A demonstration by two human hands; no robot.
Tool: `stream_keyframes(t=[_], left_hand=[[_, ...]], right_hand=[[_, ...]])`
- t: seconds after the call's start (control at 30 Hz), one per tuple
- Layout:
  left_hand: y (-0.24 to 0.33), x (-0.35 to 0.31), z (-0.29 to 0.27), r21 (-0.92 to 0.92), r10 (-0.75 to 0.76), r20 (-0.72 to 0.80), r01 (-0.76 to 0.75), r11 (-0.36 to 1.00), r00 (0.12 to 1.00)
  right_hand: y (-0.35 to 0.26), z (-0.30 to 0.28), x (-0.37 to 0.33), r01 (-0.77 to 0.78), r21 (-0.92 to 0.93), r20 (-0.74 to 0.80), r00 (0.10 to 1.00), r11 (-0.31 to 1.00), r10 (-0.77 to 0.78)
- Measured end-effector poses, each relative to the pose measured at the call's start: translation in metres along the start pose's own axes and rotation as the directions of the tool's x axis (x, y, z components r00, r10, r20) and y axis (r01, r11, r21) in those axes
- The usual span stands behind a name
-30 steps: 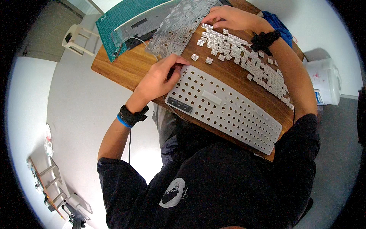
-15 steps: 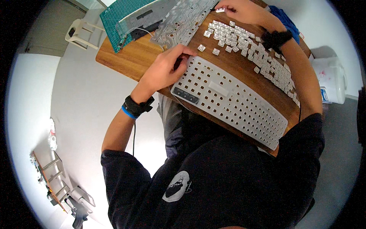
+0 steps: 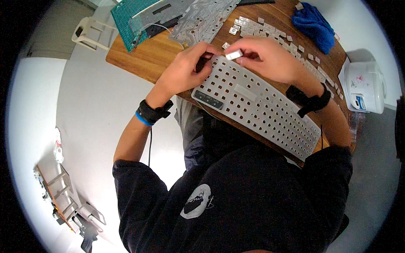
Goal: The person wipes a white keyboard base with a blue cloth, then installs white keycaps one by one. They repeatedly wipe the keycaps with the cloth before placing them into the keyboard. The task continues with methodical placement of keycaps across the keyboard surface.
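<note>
A pale keyboard top frame [image 3: 244, 92] with rows of square holes and a dark strip at its left end lies slanted along the table's near edge. My left hand [image 3: 185, 69] is closed at its far left corner, thumb and fingers bent around the edge. Just above that same corner, my right hand [image 3: 270, 59] pinches a wide white keycap [image 3: 234, 54] between thumb and fingers. Many loose white keycaps [image 3: 253, 28] lie behind the frame, partly hidden by the right hand and forearm.
Beyond my left hand lie a metallic patterned sheet [image 3: 204, 21], a grey keyboard base and a green cutting mat [image 3: 122, 23] on the wooden table. A blue cloth [image 3: 314, 27] sits far right, near a white rounded container [image 3: 367, 86]. A cream stool [image 3: 86, 33] stands left.
My right hand has come back from the table's far side with the white keycap, down to the frame's far left corner. My left hand has stayed at that corner, shifting slightly.
</note>
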State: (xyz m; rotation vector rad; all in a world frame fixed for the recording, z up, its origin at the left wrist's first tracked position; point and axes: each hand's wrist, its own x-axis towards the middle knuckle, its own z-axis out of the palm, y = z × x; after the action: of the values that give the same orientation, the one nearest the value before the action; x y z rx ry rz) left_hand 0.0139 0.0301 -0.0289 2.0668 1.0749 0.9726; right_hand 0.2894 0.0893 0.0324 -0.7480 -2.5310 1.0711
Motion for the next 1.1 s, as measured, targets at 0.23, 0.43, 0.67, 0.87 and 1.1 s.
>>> stream_keyframes(t=[0.23, 0.43, 0.67, 0.87, 1.1], left_hand=[[-0.003, 0.0, -0.001, 0.009, 0.034, 0.003, -0.034, 0.999, 0.999], [-0.007, -0.001, -0.001, 0.023, 0.056, 0.008, -0.056, 0.998, 0.998], [-0.009, 0.0, 0.0, 0.029, 0.123, -0.015, -0.122, 0.992, 0.992], [-0.004, 0.001, -0.004, 0.053, 0.071, 0.017, -0.072, 0.996, 0.997], [-0.007, -0.001, -0.001, 0.026, 0.088, -0.013, -0.087, 0.996, 0.996]], right_hand=[[-0.009, 0.039, 0.004, -0.058, -0.003, -0.158, 0.986, 0.998, 0.057], [-0.005, 0.042, -0.001, -0.105, -0.158, -0.179, 0.981, 0.982, 0.076], [-0.002, 0.019, 0.002, -0.236, 0.042, -0.204, 0.949, 0.971, 0.239], [0.003, 0.025, 0.001, -0.19, 0.237, -0.116, 0.968, 0.953, 0.222], [-0.006, 0.037, 0.004, -0.14, -0.043, -0.109, 0.985, 0.989, 0.134]])
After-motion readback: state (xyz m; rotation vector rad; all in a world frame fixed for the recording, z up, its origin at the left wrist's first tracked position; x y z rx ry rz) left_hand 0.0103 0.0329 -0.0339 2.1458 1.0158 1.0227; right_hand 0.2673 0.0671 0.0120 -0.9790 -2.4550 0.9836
